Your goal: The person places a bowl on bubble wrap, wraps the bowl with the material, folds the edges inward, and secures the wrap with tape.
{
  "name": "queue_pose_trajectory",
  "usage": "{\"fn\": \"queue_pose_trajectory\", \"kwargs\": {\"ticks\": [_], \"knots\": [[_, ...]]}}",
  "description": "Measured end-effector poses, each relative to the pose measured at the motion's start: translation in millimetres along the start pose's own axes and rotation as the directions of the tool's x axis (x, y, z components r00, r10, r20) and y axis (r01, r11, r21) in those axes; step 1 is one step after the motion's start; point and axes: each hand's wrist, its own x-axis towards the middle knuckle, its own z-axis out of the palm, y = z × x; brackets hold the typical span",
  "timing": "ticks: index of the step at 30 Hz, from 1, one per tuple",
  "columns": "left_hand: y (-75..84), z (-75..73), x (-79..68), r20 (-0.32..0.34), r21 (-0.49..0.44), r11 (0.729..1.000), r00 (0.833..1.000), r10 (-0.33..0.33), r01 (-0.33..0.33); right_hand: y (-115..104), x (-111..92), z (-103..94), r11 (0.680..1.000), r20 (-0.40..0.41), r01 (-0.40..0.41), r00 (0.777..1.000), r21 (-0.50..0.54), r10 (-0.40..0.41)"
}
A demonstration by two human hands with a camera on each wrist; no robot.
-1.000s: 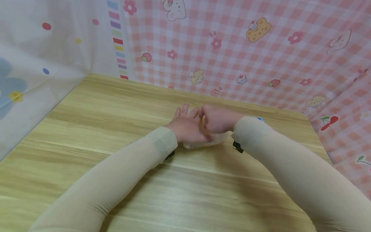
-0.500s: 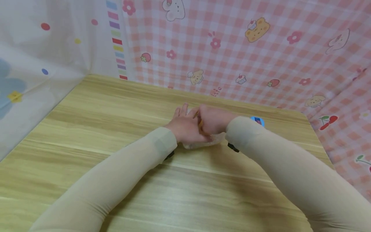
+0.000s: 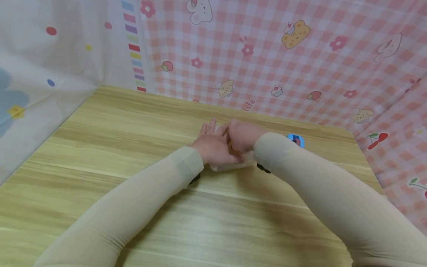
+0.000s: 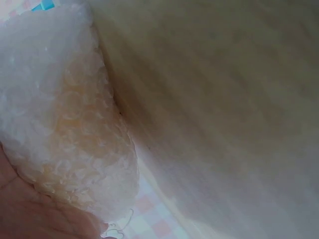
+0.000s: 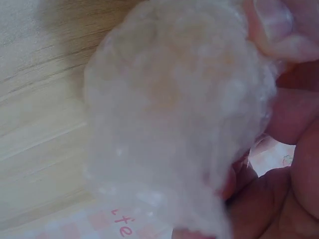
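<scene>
A bundle of clear bubble wrap [image 4: 65,109] lies on the wooden table, with something orange-yellow showing through it. My left hand [image 3: 213,146] rests on the bundle with its fingers spread, and the head view leaves only the wrap's near edge in sight. The left palm sits along its lower side in the left wrist view. Against the left thumb and forefinger, my right hand [image 3: 245,135] is curled and grips the bubble wrap's edge. Its fingers [image 5: 274,30] press on the wrap in the right wrist view. A little orange [image 3: 231,145] shows between the two hands.
Behind the right sleeve, a small blue object [image 3: 296,141] with a dark and reddish middle lies on the table. A pink checked cloth [image 3: 260,52] hangs along the back and right edges, and a white dotted sheet [image 3: 76,44] along the left.
My right hand and forearm have shifted slightly left, over the bundle. More of the blue object shows now, and less orange shows between the hands. The left hand has stayed in place.
</scene>
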Motion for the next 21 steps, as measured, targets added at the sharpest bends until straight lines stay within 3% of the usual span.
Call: {"fn": "queue_pose_trajectory", "kwargs": {"ticks": [3,9,21], "knots": [[0.4,0.4,0.2,-0.009,0.008,1.000,1.000,0.003,-0.003,0.8,-0.1,-1.4,0.998,-0.009,0.013,1.000,-0.057,-0.013],[1.0,0.0,-0.6,-0.016,0.004,1.000,1.000,0.006,-0.006,1.7,0.5,-1.8,1.000,-0.009,-0.017,1.000,-0.027,0.016],[2.9,-0.6,0.2,0.005,0.075,0.997,1.000,-0.005,0.005,7.8,4.4,-0.4,0.995,-0.037,-0.033,0.999,-0.091,0.030]]}}
